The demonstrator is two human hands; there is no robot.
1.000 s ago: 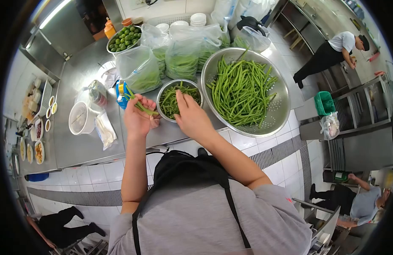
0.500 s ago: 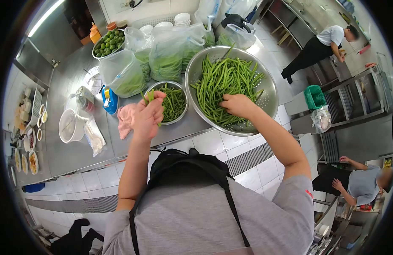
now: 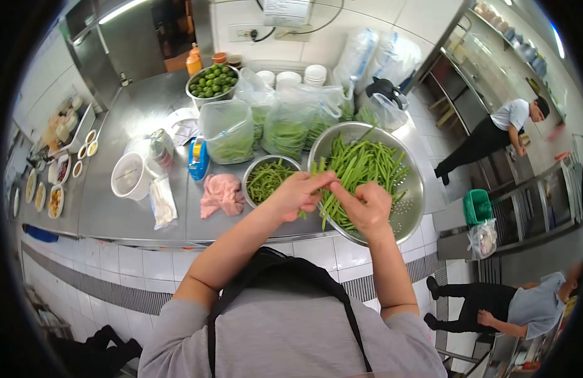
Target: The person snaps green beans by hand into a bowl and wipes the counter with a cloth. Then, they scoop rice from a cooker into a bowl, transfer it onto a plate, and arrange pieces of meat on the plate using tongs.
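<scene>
Both hands meet over the near rim of the colander (image 3: 415, 208), wrists apart and fingertips together. Left hand (image 3: 296, 195) is curled, thumb and forefinger pinched on a green bean (image 3: 330, 181); right hand (image 3: 367, 209) comes from the opposite side, and its forefinger and thumb close on the same bean, so the bean bridges the two hands. Whether the left palm holds more beans cannot be told. Directly beneath and beyond the right hand is the heap of whole beans (image 3: 362, 162) in the colander, which overhangs the counter edge. Just left of the left hand is a small steel bowl (image 3: 246, 183) with a shallower layer of bean pieces (image 3: 266, 178), its rim close to the colander. Left of that bowl lies a crumpled pink cloth (image 3: 221, 194) on the steel counter (image 3: 124, 223). Farther left are a flat clear packet (image 3: 161, 201) and a white tub (image 3: 129, 176). Beyond the cloth stands a blue object (image 3: 198, 160), upright. Behind the bowl and colander is a row of clear plastic bags (image 3: 290, 126) part filled with beans. Beyond the bags, well away from the hands, are a metal bowl of limes (image 3: 212, 82), an orange bottle (image 3: 194, 62) and stacked white dishes (image 3: 314, 73). Far to the right of the hands, a person in a white shirt (image 3: 502, 123) bends at a bench; nearer right, on the floor side, is another person in a grey-blue top (image 3: 531, 302).
</scene>
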